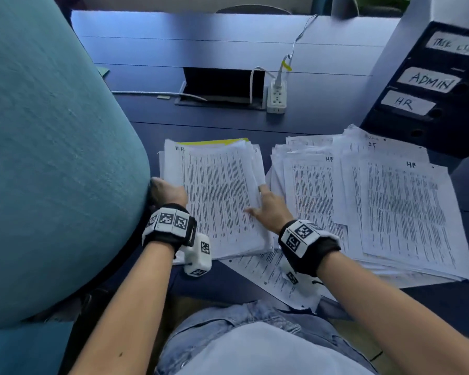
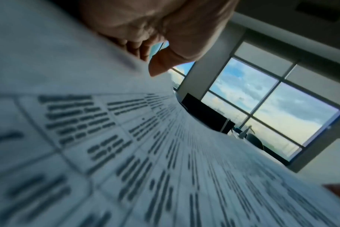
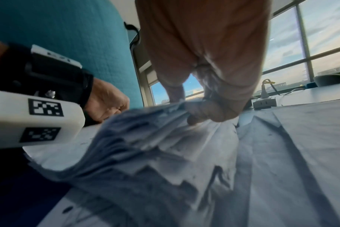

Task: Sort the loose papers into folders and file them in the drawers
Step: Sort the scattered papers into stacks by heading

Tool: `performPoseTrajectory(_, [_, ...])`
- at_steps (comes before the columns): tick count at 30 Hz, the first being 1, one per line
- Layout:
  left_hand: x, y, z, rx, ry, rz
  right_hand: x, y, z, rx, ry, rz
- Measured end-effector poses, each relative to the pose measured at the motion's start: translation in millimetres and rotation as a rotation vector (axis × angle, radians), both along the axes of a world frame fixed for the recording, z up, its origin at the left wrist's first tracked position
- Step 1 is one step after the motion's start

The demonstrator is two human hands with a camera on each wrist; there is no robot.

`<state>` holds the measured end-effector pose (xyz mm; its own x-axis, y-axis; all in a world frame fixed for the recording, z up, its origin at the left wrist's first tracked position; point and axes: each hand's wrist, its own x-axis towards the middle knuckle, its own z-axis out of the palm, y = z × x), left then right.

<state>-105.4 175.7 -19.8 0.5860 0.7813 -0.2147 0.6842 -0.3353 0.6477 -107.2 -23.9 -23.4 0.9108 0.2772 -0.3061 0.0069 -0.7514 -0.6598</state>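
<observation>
A thick stack of printed papers (image 1: 217, 196) marked "HR" lies on a yellow folder (image 1: 214, 142) in the middle of the dark blue table (image 1: 228, 44). My left hand (image 1: 168, 190) grips the stack's left edge, thumb (image 2: 161, 64) over the sheets (image 2: 126, 153). My right hand (image 1: 266, 207) holds the right edge, thumb on top. In the right wrist view its fingers (image 3: 208, 107) curl round the fanned edge of the stack (image 3: 155, 138), which is raised a little. A spread pile of loose papers (image 1: 377, 207) lies to the right.
A black drawer unit (image 1: 431, 87) labelled TASK LIST, ADMIN and HR stands at the back right. A teal chair back (image 1: 52, 158) crowds my left hand. A power strip (image 1: 276, 96) and a cable hatch (image 1: 222, 85) sit behind the papers. One loose sheet (image 1: 268, 274) overhangs the front edge.
</observation>
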Motion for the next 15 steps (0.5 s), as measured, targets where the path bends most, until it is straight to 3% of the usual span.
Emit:
performPoseTrajectory(3, [-0.2, -6.8, -12.2, -0.030, 0.194, -0.048, -0.4, 2.5, -7.2, -0.105, 0.008, 0.025])
performPoseTrajectory(7, [0.6, -15.7, -13.5, -0.050, 0.293, -0.118, 6.5, -11.3, -10.5, -0.113, 0.046, 0.028])
performPoseTrajectory(9, [5.4, -25.7, -5.4, -0.040, 0.300, -0.180, 16.2, -31.8, -8.2, -0.093, 0.028, -0.094])
performPoseTrajectory(12, [19.7, -49.4, 8.1, -0.009, 0.269, -0.351, 31.1, -75.0, -3.6, -0.277, -0.019, -0.337])
performPoseTrajectory(15, [33.6, -83.0, 13.2, 0.025, 0.181, -0.579, 33.9, -119.5, -1.2, -0.427, 0.058, -0.520])
